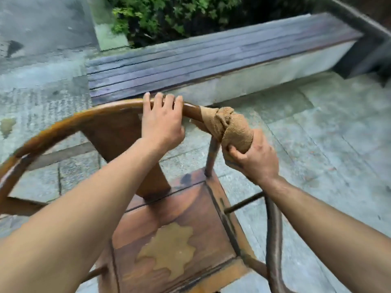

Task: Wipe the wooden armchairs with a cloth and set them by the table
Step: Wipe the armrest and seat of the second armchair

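Note:
A wooden armchair (173, 225) with a curved top rail stands below me on stone paving, its seat wet with a puddle. My left hand (161, 121) grips the top rail near its middle, fingers curled over the far side. My right hand (251, 157) holds a tan cloth (229, 127) wrapped around the rail's right bend, above a thin upright spindle. The rail's left part sweeps out to the left edge of the view.
A low bench (211, 58) with dark wooden slats on a pale concrete base runs behind the chair. Green shrubs (169, 15) grow beyond it. Grey stone paving (328, 127) lies all around, with a dark wall at the far right.

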`<action>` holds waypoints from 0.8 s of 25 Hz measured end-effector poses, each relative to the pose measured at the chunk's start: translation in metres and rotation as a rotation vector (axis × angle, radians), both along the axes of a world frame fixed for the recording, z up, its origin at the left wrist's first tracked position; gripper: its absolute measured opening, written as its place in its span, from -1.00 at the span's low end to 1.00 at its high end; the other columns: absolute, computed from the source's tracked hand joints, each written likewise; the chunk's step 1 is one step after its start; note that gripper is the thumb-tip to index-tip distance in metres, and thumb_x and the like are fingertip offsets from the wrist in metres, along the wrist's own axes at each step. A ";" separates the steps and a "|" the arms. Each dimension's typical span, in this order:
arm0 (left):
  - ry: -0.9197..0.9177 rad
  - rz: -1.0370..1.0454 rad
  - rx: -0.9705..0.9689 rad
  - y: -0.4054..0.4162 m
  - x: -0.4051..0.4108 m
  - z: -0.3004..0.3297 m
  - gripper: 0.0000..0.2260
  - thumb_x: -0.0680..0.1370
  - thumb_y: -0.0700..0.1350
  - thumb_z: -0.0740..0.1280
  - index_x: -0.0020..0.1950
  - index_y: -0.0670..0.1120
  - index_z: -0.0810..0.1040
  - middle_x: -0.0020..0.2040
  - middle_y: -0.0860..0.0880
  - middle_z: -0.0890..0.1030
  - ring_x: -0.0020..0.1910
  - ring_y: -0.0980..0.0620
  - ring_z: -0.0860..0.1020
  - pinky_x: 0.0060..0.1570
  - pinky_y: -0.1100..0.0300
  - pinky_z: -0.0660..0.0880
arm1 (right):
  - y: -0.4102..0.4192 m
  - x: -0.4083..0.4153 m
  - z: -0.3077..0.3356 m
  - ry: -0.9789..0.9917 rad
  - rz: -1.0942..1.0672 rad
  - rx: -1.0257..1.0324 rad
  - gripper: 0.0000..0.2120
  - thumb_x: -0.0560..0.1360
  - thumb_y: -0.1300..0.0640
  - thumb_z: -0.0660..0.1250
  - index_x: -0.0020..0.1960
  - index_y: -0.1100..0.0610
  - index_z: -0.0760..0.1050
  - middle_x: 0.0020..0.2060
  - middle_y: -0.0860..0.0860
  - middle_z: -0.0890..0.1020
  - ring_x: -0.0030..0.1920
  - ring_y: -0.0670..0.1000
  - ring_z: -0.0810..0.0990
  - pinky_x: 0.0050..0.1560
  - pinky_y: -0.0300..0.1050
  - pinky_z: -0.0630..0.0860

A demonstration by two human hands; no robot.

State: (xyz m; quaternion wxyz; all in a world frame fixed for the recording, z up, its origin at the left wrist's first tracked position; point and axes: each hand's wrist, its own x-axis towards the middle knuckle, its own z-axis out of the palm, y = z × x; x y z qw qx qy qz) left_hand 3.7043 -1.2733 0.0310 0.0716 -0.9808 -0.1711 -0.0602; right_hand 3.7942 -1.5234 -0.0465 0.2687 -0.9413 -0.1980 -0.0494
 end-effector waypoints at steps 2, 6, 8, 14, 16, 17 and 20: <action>0.031 -0.027 0.018 -0.021 0.014 -0.005 -0.36 0.41 0.06 0.34 0.42 -0.18 0.29 0.34 -0.20 0.42 0.39 -0.27 0.30 0.47 -0.33 0.03 | -0.030 -0.017 -0.019 0.054 -0.078 0.038 -0.37 0.37 -0.32 0.43 0.22 0.05 0.33 0.01 0.13 0.60 -0.03 0.27 0.62 -0.16 0.07 0.47; 0.070 -0.192 0.088 -0.063 0.026 -0.020 -0.37 0.43 0.02 0.30 0.42 -0.22 0.24 0.35 -0.27 0.38 0.42 -0.36 0.25 0.45 -0.43 -0.02 | -0.088 -0.061 -0.056 0.184 -0.288 0.127 -0.34 0.37 -0.34 0.43 0.27 0.01 0.30 -0.01 0.04 0.58 -0.10 0.14 0.58 -0.13 -0.01 0.50; 0.099 -0.314 0.129 -0.090 0.027 -0.032 -0.34 0.43 0.01 0.29 0.46 -0.20 0.20 0.41 -0.28 0.33 0.46 -0.39 0.20 0.42 -0.48 -0.05 | -0.108 -0.087 -0.069 0.219 -0.365 0.164 -0.33 0.37 -0.34 0.42 0.27 0.04 0.31 -0.08 0.00 0.53 -0.17 0.09 0.52 -0.16 -0.07 0.45; 0.206 -0.640 0.155 -0.214 0.008 -0.076 -0.34 0.34 -0.02 0.25 0.45 -0.13 0.29 0.41 -0.24 0.35 0.50 -0.39 0.15 0.36 -0.55 -0.04 | -0.175 -0.203 -0.113 0.411 -0.516 0.060 -0.29 0.38 -0.38 0.40 0.29 0.05 0.27 -0.18 0.01 0.53 -0.23 0.09 0.56 -0.23 -0.11 0.42; 0.252 -0.737 0.172 -0.254 -0.005 -0.093 -0.42 0.36 -0.03 0.22 0.37 -0.16 0.35 0.36 -0.23 0.39 0.49 -0.36 0.17 0.36 -0.55 -0.04 | -0.208 -0.238 -0.126 0.188 -0.440 -0.206 -0.28 0.31 -0.42 0.46 0.19 0.07 0.38 -0.27 -0.02 0.53 -0.29 0.05 0.55 -0.26 -0.09 0.44; 0.271 -0.770 0.171 -0.271 -0.014 -0.102 -0.46 0.37 -0.03 0.24 0.33 -0.16 0.39 0.33 -0.22 0.41 0.48 -0.35 0.19 0.37 -0.55 -0.04 | -0.226 -0.250 -0.133 0.090 -0.351 -0.265 -0.30 0.29 -0.41 0.49 0.14 0.09 0.43 -0.26 -0.01 0.56 -0.26 0.06 0.58 -0.18 -0.06 0.49; 0.345 -0.811 0.220 -0.299 -0.042 -0.119 -0.54 0.42 0.01 0.19 0.29 -0.10 0.47 0.27 -0.16 0.47 0.46 -0.34 0.18 0.38 -0.54 -0.10 | -0.272 -0.261 -0.153 0.097 -0.137 -0.254 -0.36 0.41 -0.41 0.39 0.17 0.07 0.36 -0.04 0.06 0.61 0.08 0.14 0.58 0.24 0.00 0.33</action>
